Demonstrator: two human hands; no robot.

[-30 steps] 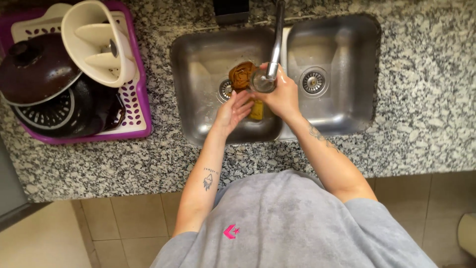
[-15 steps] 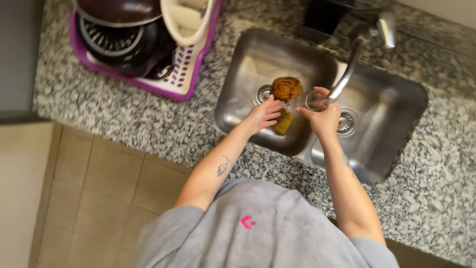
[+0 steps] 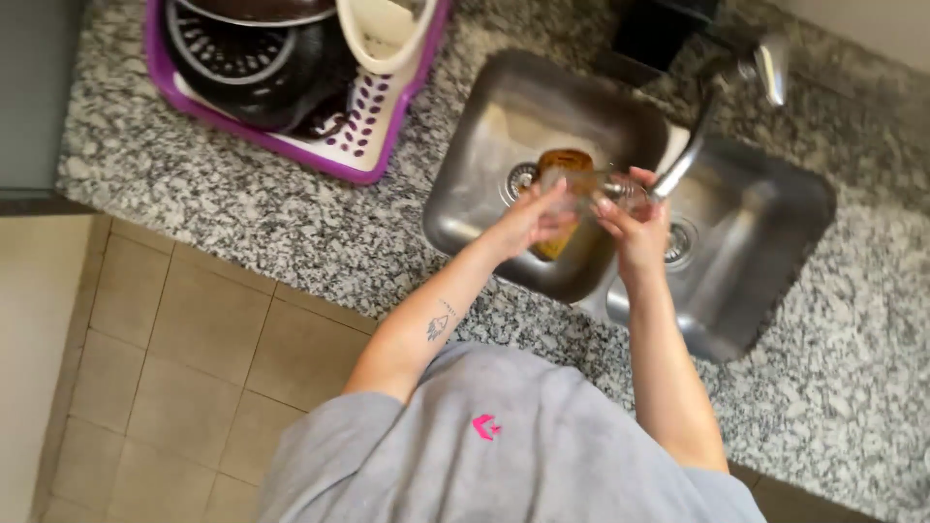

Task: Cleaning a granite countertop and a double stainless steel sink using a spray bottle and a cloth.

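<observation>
Clear glass (image 3: 591, 184), wet and likely slippery, fragile, held over the steel sink (image 3: 484, 126); I see my left hand (image 3: 528, 221) and right hand (image 3: 635, 228) closed around its sides.

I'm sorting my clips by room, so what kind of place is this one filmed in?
Most likely a home kitchen. A steel double sink with a faucet is set in a speckled granite counter, and a purple dish rack beside it holds dark cookware. Both hands hold a clear glass over the sink.
</observation>
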